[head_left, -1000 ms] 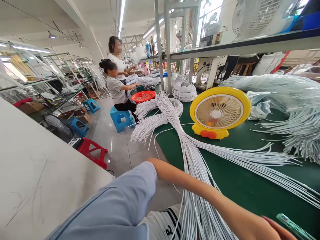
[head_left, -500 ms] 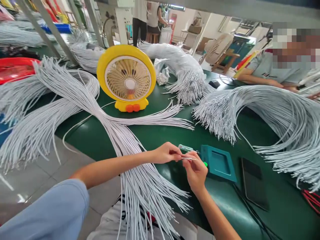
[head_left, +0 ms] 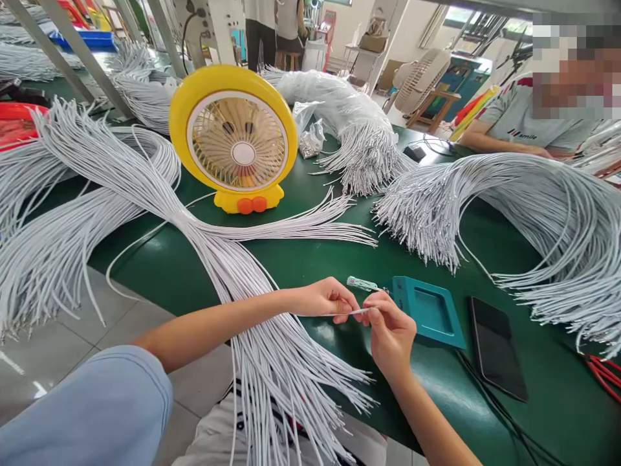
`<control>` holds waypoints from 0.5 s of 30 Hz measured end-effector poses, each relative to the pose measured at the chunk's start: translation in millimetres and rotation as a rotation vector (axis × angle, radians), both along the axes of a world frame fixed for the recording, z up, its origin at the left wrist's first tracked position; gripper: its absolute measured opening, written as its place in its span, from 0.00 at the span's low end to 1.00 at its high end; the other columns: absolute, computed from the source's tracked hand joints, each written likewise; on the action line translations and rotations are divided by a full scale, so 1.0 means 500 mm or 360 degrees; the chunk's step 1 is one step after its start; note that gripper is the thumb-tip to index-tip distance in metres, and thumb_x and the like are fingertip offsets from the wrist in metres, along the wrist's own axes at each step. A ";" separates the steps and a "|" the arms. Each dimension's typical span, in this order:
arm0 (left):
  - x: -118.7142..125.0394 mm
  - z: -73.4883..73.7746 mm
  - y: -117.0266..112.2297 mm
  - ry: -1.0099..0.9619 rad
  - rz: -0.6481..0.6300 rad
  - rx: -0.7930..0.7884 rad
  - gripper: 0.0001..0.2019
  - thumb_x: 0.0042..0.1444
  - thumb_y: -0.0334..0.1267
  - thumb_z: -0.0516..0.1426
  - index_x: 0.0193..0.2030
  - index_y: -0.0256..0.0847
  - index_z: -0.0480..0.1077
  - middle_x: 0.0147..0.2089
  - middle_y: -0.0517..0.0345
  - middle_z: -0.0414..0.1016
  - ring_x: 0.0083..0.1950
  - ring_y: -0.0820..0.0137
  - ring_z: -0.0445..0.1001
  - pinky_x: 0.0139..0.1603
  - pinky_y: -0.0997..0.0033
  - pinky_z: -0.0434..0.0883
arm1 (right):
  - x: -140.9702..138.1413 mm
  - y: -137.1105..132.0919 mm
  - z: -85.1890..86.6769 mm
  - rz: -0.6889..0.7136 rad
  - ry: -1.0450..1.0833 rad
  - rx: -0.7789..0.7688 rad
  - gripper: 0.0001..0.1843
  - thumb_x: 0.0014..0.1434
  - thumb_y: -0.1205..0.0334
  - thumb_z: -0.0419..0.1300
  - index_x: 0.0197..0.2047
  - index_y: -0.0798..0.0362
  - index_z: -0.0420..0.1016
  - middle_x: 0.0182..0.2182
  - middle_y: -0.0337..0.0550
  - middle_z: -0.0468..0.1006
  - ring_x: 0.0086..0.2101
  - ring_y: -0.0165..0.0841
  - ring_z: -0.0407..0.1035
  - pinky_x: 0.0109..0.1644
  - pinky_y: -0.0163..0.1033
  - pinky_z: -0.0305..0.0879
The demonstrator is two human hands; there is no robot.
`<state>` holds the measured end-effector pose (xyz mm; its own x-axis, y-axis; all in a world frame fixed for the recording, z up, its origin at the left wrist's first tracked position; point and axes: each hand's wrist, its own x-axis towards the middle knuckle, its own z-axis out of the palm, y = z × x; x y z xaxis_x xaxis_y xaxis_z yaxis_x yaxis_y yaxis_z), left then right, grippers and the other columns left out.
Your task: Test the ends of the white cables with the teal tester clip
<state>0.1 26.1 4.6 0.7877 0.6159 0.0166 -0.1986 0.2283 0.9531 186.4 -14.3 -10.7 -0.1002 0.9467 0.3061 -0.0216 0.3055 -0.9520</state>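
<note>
Between my two hands runs one thin white cable (head_left: pixel 359 311). My left hand (head_left: pixel 330 299) pinches it between thumb and fingertips. Just to the right, my right hand (head_left: pixel 392 330) closes thumb and finger on the cable's end; the tip itself is hidden by the fingers. Under my left forearm a large bundle of white cables (head_left: pixel 208 243) lies across the table edge, its loose ends fanning down over my lap. A teal tray-like device (head_left: pixel 431 309) sits just beyond my right hand, with a pale green pen-like tool (head_left: pixel 361 283) beside it.
A yellow fan (head_left: pixel 242 149) stands behind the bundle. More cable bundles (head_left: pixel 417 213) lie at the right, and a plastic-wrapped one (head_left: pixel 339 103) at the back. A black phone (head_left: pixel 495 346) rests near black cords (head_left: pixel 490 401). A co-worker (head_left: pixel 524 129) sits across the table.
My right hand has moved slightly right and turned. More of the white cable now shows stretched between my hands. The view has shifted a little.
</note>
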 end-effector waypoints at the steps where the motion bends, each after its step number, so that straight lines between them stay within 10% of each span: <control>1: -0.001 0.000 -0.001 0.0016 -0.0010 -0.0030 0.14 0.54 0.42 0.62 0.37 0.30 0.76 0.21 0.61 0.70 0.23 0.80 0.62 0.27 0.78 0.61 | -0.002 -0.001 0.003 0.0022 0.0002 0.0008 0.05 0.59 0.62 0.60 0.35 0.51 0.78 0.28 0.40 0.69 0.25 0.28 0.64 0.26 0.37 0.61; 15: -0.002 0.003 0.006 -0.0076 -0.0096 -0.0299 0.24 0.41 0.51 0.68 0.35 0.29 0.76 0.24 0.59 0.71 0.21 0.82 0.60 0.19 0.80 0.53 | -0.010 0.001 0.023 0.0092 0.0095 0.0007 0.03 0.56 0.67 0.63 0.34 0.50 0.78 0.29 0.40 0.69 0.28 0.30 0.65 0.26 0.36 0.59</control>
<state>-0.9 28.9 6.1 0.8242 0.5636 -0.0560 -0.2232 0.4141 0.8824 181.3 -14.0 0.6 -0.1364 0.9384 0.3174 -0.0959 0.3064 -0.9471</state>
